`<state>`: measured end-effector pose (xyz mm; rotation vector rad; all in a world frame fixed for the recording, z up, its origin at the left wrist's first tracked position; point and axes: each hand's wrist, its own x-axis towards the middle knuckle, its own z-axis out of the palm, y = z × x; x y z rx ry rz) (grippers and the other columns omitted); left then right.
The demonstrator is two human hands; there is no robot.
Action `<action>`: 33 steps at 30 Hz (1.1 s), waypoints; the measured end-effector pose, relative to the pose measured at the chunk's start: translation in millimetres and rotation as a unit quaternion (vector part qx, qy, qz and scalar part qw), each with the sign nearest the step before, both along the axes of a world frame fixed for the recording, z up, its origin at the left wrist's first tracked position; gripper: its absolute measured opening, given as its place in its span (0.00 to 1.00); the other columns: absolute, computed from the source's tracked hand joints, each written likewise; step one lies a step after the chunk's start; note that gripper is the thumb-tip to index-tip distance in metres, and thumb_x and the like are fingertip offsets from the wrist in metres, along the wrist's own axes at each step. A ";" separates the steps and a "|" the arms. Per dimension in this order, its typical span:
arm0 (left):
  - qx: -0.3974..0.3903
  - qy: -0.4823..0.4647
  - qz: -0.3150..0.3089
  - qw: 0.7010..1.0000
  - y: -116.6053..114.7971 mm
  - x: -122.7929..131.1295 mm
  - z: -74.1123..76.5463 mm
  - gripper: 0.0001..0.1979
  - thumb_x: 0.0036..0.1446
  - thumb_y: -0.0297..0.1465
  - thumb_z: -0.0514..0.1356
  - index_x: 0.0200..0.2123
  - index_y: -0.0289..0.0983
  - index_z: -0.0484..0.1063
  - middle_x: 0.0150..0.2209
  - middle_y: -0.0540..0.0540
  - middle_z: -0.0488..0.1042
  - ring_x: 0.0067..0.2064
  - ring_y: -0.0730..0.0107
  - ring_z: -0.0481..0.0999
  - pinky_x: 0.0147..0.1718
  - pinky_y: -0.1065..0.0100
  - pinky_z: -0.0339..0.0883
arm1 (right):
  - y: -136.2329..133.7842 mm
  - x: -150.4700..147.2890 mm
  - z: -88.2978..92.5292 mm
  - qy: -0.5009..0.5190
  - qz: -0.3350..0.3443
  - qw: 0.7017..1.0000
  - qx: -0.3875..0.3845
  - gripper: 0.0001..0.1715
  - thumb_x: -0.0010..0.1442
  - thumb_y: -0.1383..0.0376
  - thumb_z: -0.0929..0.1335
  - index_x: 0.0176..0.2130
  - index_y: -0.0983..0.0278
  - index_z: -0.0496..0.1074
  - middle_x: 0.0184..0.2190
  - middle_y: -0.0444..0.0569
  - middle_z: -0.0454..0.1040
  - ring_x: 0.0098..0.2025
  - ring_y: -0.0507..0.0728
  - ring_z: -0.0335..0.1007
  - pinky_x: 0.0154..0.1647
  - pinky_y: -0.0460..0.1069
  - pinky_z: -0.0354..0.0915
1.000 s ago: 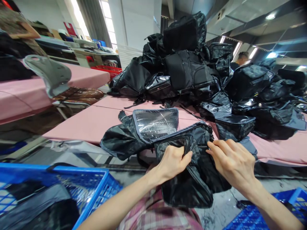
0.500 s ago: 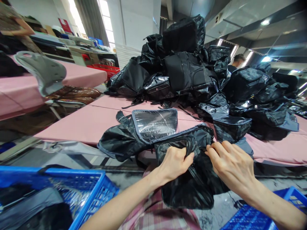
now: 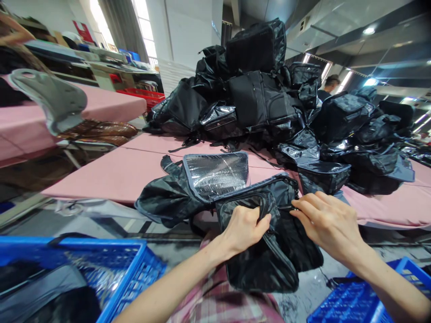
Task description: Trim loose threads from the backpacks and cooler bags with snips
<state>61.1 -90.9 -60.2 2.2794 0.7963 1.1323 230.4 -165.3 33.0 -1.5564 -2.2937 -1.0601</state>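
Observation:
A black bag (image 3: 266, 251) hangs over the near edge of the pink table (image 3: 111, 172) onto my lap. Its lid (image 3: 215, 172) lies open and shows a silver foil lining. My left hand (image 3: 244, 229) is closed, pinching the bag's front pocket fabric by the zipper. My right hand (image 3: 328, 224) pinches the bag's edge just to the right, at the zipper line, with fingers curled together. The two hands sit close, a small gap apart.
A tall heap of black bags (image 3: 269, 98) covers the far side of the table. A blue crate (image 3: 84, 273) stands at my lower left, another blue crate (image 3: 367, 298) at lower right. A grey chair back (image 3: 50, 101) and a second pink table (image 3: 107, 103) stand left. A person (image 3: 328, 87) is behind the heap.
Both hands stay on the black bag with only slight shifts. My right hand drew a little toward the left hand, then back. The view drifted slightly.

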 end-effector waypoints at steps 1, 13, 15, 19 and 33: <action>0.001 0.001 -0.001 1.000 -0.2 0.0 0.1 0.18 0.55 0.33 0.50 0.15 0.36 0.55 0.14 0.55 0.50 0.17 0.80 0.50 0.19 0.73 0.43 | 0.1 -1.0 -0.1 -0.006 -0.001 1.000 -0.003 0.11 0.60 0.63 0.63 0.31 0.63 0.73 0.25 0.46 0.72 0.29 0.51 0.63 0.29 0.48 0.51; 0.017 0.013 0.001 1.000 -1.0 1.3 -0.3 0.17 0.55 0.32 0.50 0.16 0.35 0.59 0.14 0.54 0.53 0.17 0.79 0.50 0.19 0.73 0.44 | 6.3 -12.0 10.1 -0.081 -0.022 0.995 -0.050 0.13 0.56 0.68 0.65 0.21 0.63 0.67 0.20 0.45 0.67 0.25 0.53 0.58 0.27 0.49 0.46; 0.024 0.012 -0.001 1.000 -0.9 1.3 -0.9 0.17 0.55 0.32 0.50 0.16 0.35 0.59 0.14 0.54 0.53 0.17 0.79 0.50 0.19 0.73 0.43 | 8.2 -11.4 14.2 -0.080 -0.019 0.994 -0.073 0.13 0.55 0.67 0.65 0.20 0.63 0.66 0.20 0.44 0.67 0.24 0.52 0.58 0.26 0.49 0.46; 0.025 0.010 -0.003 1.000 -0.1 0.1 -3.1 0.17 0.55 0.33 0.50 0.15 0.35 0.58 0.14 0.54 0.53 0.17 0.80 0.51 0.19 0.73 0.44 | 7.4 0.2 21.2 -0.021 -0.018 0.991 -0.131 0.11 0.56 0.64 0.66 0.23 0.62 0.69 0.22 0.43 0.69 0.26 0.51 0.62 0.27 0.47 0.49; -0.030 -0.021 0.009 0.999 8.7 -8.3 -2.3 0.19 0.55 0.34 0.50 0.14 0.36 0.55 0.14 0.54 0.52 0.17 0.81 0.51 0.18 0.74 0.44 | 18.0 -0.9 -17.4 0.244 0.113 0.936 -0.229 0.09 0.55 0.71 0.64 0.27 0.63 0.73 0.23 0.43 0.71 0.24 0.48 0.66 0.25 0.42 0.58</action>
